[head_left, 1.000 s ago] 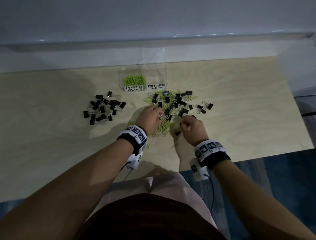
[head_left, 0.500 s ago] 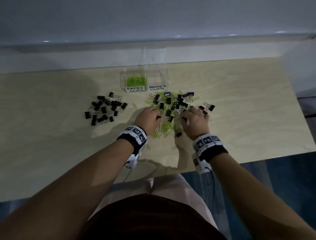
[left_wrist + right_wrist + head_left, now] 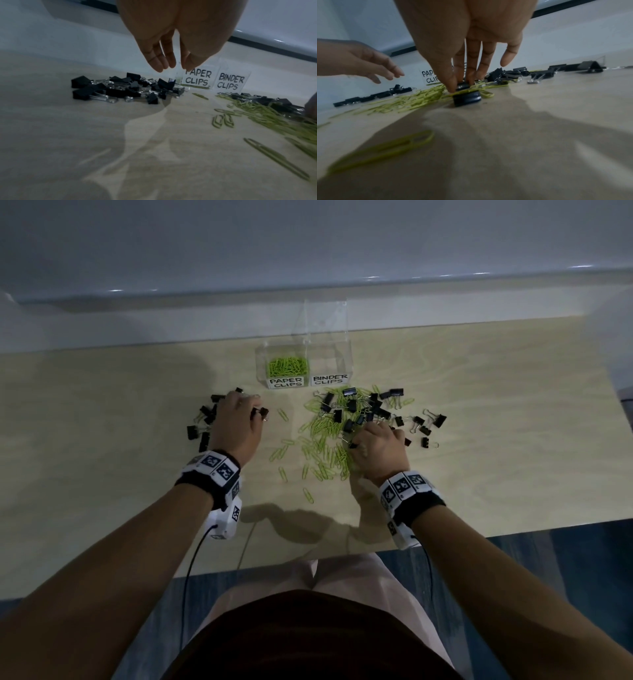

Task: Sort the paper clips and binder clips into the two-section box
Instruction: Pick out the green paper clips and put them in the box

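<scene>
Wooden table (image 3: 479, 440) | left hand (image 3: 236, 426) grip released above black binder clips (image 3: 120, 88) | right hand (image 3: 378, 451) grip pinching binder clip (image 3: 466, 98)

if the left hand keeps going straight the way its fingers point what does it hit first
Probably the pile of black binder clips: the left hand hovers open above it, fingers angled down and forward. The two-section box lies beyond, though depth is unclear.

Clear plastic two-section box (image 3: 344, 350): two white paper labels on front wall, hand-lettered in black. Left label (image 3: 286, 382) reads "PAPER CLIPS"; right label (image 3: 330, 379) reads "BINDER CLIPS".
</scene>
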`<state>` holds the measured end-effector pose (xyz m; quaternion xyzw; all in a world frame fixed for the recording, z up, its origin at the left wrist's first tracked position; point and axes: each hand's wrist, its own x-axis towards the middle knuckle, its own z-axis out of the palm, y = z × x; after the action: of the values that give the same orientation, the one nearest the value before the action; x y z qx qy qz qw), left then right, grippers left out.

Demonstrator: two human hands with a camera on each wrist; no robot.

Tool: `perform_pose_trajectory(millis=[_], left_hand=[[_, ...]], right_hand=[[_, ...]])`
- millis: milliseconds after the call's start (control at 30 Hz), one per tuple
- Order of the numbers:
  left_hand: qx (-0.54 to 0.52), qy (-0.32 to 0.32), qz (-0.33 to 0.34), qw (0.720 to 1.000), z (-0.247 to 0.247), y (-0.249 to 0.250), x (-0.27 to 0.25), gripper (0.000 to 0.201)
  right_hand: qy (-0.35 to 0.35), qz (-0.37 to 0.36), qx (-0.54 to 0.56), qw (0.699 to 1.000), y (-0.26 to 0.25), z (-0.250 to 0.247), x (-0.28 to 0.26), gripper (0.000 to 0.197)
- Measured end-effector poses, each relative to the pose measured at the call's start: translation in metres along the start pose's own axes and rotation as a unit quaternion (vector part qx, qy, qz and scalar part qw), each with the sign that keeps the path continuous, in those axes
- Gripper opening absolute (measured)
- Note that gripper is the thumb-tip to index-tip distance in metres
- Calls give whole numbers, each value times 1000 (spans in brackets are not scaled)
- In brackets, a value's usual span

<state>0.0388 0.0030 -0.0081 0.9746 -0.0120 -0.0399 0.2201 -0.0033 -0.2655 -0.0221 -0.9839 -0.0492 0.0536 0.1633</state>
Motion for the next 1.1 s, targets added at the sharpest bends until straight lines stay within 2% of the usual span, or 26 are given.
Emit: perform_pose_trajectory(millis=[100, 167, 300, 367, 467, 600, 667, 733, 833, 933, 1000, 1100], left_hand=[[-17, -5, 75, 997, 5, 15, 0, 25], [-18, -42, 113, 993, 11, 29, 2, 30], [40, -132, 86, 987, 29, 46, 6, 38], [72, -136, 88, 984, 33, 49, -2, 37], [64, -128, 142, 979, 35, 52, -22, 38], [38, -135, 199, 970, 33, 45, -46, 50], [69, -153, 188, 968, 30, 35, -55, 67], [93, -185, 148, 967, 26, 25, -63, 92], [102, -215, 115, 965, 24, 16, -73, 118], [76, -220, 87, 969, 26, 22, -72, 120], [38, -211, 59, 975, 29, 33, -66, 113], [1, -186, 52, 981, 37, 51, -53, 94]], right_hand=[[19, -17, 26, 999, 0, -3, -4, 20], [19, -17, 87, 996, 2, -8, -6, 27], [9, 48, 147, 988, 18, -18, -7, 19], [24, 89, 181, 979, 30, -23, -7, 19], [38, 125, 216, 968, 47, -30, -4, 19], [65, 146, 182, 970, 71, -36, -1, 20], [87, 164, 154, 971, 83, -37, -3, 20], [92, 151, 123, 977, 87, -36, -8, 21], [45, 53, 123, 990, 66, -33, -22, 27], [-35, -26, 125, 991, 29, -25, -33, 46], [-54, -59, 126, 989, 8, -17, -33, 57], [-116, -12, 102, 988, -17, -9, -19, 62]])
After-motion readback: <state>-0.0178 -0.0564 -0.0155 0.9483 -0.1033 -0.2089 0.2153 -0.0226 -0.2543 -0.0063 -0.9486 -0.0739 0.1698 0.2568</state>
